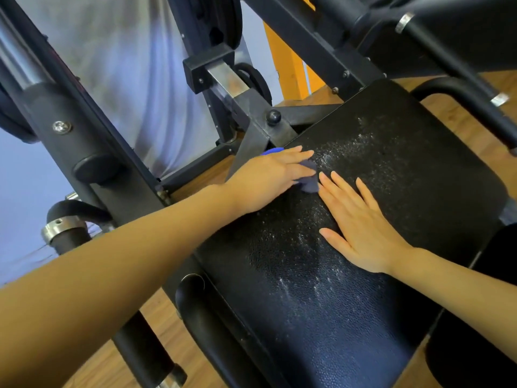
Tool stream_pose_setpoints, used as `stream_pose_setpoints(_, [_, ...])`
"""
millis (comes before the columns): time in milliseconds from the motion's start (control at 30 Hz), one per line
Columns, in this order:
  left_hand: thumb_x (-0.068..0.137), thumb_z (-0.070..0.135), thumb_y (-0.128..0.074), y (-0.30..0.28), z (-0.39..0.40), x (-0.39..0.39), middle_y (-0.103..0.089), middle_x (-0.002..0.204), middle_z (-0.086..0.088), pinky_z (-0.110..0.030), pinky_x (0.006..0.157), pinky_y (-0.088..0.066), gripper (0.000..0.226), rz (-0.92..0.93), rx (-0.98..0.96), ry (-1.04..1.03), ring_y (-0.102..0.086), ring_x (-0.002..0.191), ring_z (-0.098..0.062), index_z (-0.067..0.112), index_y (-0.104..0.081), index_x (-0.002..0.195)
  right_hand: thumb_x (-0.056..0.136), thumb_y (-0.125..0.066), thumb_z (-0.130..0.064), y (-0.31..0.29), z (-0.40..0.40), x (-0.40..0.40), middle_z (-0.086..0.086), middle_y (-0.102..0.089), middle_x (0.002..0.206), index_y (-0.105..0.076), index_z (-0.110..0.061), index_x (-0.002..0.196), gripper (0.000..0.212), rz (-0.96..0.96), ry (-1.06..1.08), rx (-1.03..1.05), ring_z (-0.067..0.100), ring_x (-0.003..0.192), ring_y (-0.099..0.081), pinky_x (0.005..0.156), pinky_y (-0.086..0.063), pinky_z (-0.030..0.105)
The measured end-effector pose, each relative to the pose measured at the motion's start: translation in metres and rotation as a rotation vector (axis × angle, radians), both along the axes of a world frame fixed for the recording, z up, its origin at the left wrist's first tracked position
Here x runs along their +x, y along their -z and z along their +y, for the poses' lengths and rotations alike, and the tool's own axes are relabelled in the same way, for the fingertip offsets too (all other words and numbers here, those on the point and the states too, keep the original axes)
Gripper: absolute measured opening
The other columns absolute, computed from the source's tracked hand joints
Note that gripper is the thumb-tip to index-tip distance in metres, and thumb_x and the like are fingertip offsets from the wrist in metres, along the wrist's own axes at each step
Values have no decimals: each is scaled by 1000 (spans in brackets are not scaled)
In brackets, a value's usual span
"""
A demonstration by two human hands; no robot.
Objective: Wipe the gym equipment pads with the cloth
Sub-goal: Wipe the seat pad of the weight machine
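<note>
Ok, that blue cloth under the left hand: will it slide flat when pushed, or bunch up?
Probably bunches: the cloth already lies crumpled under the left hand, so it looks soft and floppy. The pad is pebbled and speckled with white residue, which likely adds drag.
</note>
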State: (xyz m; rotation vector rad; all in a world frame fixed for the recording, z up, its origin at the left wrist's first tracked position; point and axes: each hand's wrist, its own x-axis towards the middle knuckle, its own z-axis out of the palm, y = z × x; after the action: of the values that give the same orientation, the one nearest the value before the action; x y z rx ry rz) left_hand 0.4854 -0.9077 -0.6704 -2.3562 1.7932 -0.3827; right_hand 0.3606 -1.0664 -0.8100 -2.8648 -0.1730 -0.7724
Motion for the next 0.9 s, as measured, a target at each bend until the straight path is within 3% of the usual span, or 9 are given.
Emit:
stream_pose_setpoints(133, [99,27,-49,21,50,-7,-46,147,-8,-40,113,-35,34,39,29,139,-39,138,-24,17,-61,129,96,-22,-51,-1,-3,0,3,-3,161,-13,-10,153,71,-2,1,-9,19,148,4,118,-7,51])
stream_pose_setpoints(233, [101,31,-37,19,101,-25,-46,148,-7,-40,116,-28,39,136,213,274,-37,140,-23,16,-62,128,96,-22,-52,1,-1,-1,3,-2,161,-14,-11,153,71,0,-1,1,19,148,4,118,-7,52])
stream_pose_setpoints(333, [104,32,-31,4,84,-19,-46,147,-9,-45,110,-36,44,173,263,340,-39,139,-25,12,-64,126,96,-22,-51,0,0,-1,3,-3,161,-14,-10,153,70,3,-2,1,19,148,4,118,-9,53])
stream_pose_setpoints(467, [96,17,-44,11,28,-7,-45,148,-9,-51,107,-41,36,118,177,256,-39,138,-27,12,-63,127,96,-22,-52,-1,-2,-1,4,-4,161,-15,-9,152,71,-11,-9,15,19,148,3,118,-9,53])
stream_pose_setpoints(600, [100,32,-42,10,67,-4,-45,147,-11,-41,115,-29,35,157,198,360,-33,142,-21,16,-61,124,95,-23,-51,-1,-3,-1,4,-6,161,-16,-10,152,70,-26,-21,19,20,148,1,117,-11,54])
stream_pose_setpoints(733, [101,46,-33,-4,109,-25,-32,128,-48,-8,110,-19,53,330,176,364,-32,133,10,0,-50,123,96,-23,-51,0,-1,0,4,-6,161,-16,-10,152,70,-27,-32,27,20,148,1,117,-10,55])
stream_pose_setpoints(833, [105,41,-25,-10,108,-16,-55,127,-32,-27,114,-25,55,255,310,415,-41,131,-28,10,-69,112,95,-23,-51,0,-1,-1,3,-5,161,-16,-10,152,70,-22,-22,31,20,148,2,117,-10,55])
stream_pose_setpoints(900, [103,35,-31,1,88,-18,-52,140,-18,-38,116,-28,48,246,382,450,-38,136,-34,12,-70,117,95,-23,-51,-1,0,-1,3,-5,161,-16,-10,152,71,-15,-21,37,19,148,3,117,-10,55])
